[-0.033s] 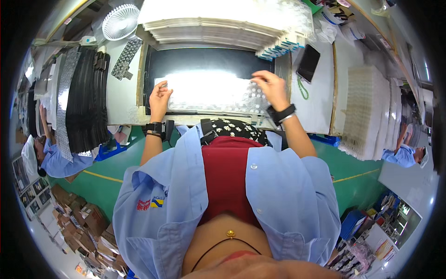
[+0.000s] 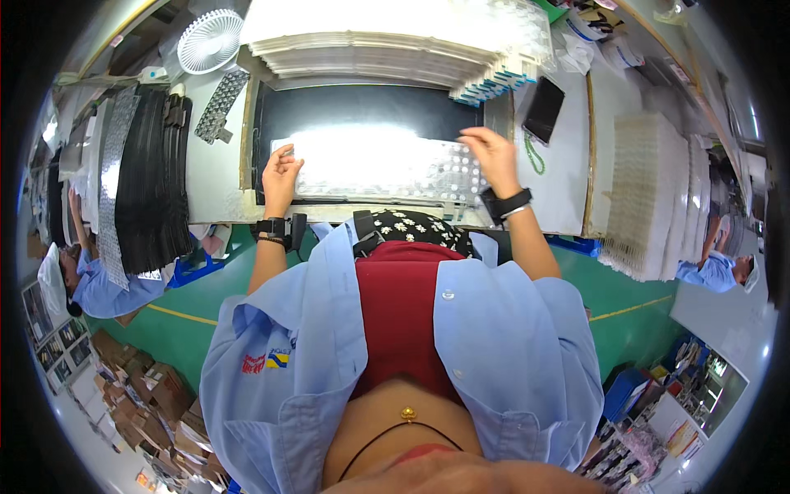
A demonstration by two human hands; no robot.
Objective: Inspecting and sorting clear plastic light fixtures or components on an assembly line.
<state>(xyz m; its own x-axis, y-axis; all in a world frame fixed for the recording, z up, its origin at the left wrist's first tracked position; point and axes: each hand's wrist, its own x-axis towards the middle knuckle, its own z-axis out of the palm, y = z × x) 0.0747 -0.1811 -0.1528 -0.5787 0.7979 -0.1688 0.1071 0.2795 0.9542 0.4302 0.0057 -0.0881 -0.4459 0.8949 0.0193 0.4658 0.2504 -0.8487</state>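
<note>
A clear plastic sheet with rows of round dots lies across the dark work surface in front of me, its middle washed out by glare. At its left end is my left hand, fingers curled and thumb close to the fingertips at the sheet's edge. My right hand hovers over the right end, palm down, thumb and forefinger stretched leftward and a little apart. I see nothing between those fingers. Both wrists wear dark bands. Beyond the sheet rises a stack of pale trays with blue-tipped ends at its right.
A dotted grey strip and a white round fan stand left. Right are a dark phone with a green cord and stacked pale sheets. Black sheets hang at the left. Co-workers sit at both sides.
My right hand has moved slightly to the right, uncovering more of the sheet's dotted right end. My left hand stays at the left end. The whole view has shifted a little.
</note>
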